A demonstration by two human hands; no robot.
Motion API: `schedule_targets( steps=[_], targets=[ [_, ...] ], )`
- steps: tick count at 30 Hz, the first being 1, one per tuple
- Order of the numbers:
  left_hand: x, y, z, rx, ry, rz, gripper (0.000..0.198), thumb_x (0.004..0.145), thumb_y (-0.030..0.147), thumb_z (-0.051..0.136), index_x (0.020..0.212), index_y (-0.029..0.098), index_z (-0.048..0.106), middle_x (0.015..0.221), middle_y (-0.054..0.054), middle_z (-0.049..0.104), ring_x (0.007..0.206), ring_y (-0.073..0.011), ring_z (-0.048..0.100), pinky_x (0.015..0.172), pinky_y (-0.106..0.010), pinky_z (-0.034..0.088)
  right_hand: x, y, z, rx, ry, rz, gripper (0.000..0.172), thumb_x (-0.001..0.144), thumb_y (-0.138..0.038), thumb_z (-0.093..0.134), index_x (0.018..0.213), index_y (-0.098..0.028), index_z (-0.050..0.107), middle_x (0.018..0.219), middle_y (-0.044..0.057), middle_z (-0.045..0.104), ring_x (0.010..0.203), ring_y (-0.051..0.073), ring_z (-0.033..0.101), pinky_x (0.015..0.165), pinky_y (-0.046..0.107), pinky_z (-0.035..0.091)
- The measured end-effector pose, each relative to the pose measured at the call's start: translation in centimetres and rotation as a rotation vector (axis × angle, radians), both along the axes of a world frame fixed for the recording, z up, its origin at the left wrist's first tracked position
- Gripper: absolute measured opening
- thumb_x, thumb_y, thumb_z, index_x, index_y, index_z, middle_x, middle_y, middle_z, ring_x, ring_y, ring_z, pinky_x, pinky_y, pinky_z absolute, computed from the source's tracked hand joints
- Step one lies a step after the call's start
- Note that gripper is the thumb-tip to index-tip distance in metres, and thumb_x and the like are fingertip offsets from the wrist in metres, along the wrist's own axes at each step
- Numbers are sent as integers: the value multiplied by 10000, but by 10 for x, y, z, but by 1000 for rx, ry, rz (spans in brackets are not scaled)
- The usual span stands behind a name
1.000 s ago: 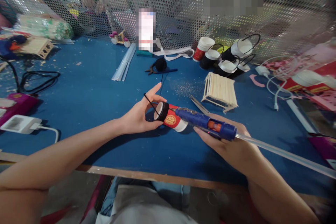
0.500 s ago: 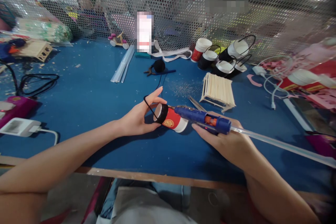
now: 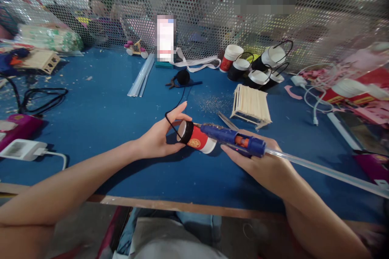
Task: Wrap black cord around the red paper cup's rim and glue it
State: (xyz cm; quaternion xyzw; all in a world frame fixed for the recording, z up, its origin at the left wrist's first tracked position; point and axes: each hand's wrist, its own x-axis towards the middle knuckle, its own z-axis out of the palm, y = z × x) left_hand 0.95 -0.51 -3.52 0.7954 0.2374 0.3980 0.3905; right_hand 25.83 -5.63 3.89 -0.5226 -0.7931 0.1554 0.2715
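My left hand (image 3: 162,135) grips a small red and white paper cup (image 3: 199,138) that lies on its side, its base toward my right hand. Black cord (image 3: 187,132) is wound round the cup near its rim. From there the cord loops over my left fingers and runs back to a black ball of cord (image 3: 183,77). My right hand (image 3: 261,158) is wrapped round a blue hot glue gun (image 3: 234,137), with a long clear glue stick (image 3: 322,170) sticking out of its back. The gun's nozzle is at the cup's upper side, beside the wound cord.
A stick-built model (image 3: 251,105) and scissors (image 3: 226,120) lie beyond my right hand. Several cord-wrapped cups (image 3: 258,79) stand near the mesh screen (image 3: 197,4). Clear glue sticks (image 3: 141,75) lie at the back. A white charger (image 3: 22,148) is at left, a phone (image 3: 354,133) at right.
The view has shifted very slightly. Both hands, the cup and the glue gun keep nearly the same positions, with the nozzle still by the cord.
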Motion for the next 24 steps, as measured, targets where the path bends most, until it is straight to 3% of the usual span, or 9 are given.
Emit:
schedule_targets(
  steps=[10, 16, 24],
  targets=[
    [3, 0, -2, -146, -81, 30, 1015, 705, 118, 716, 1486, 313, 96, 1200, -101, 532, 1127, -228, 554, 1011, -435, 459, 5, -7, -4, 3, -34, 63, 135, 836, -258, 518, 761, -253, 630, 637, 35, 629, 525, 174, 567, 475, 310, 461],
    [4, -2, 3, -233, -77, 80, 1009, 703, 161, 722, 1480, 309, 96, 1149, -86, 535, 1045, -208, 577, 951, -425, 491, 5, -10, -5, -5, -50, 46, 155, 841, -295, 560, 703, -235, 522, 611, -24, 571, 517, 122, 524, 493, 254, 417],
    [6, 0, 2, -317, -108, 139, 1030, 679, 195, 750, 1479, 292, 108, 1106, -80, 570, 1000, -209, 598, 900, -408, 506, 5, -14, -5, -13, -70, 68, 110, 842, -291, 595, 757, -246, 543, 610, -58, 546, 452, 91, 467, 473, 235, 392]
  ],
)
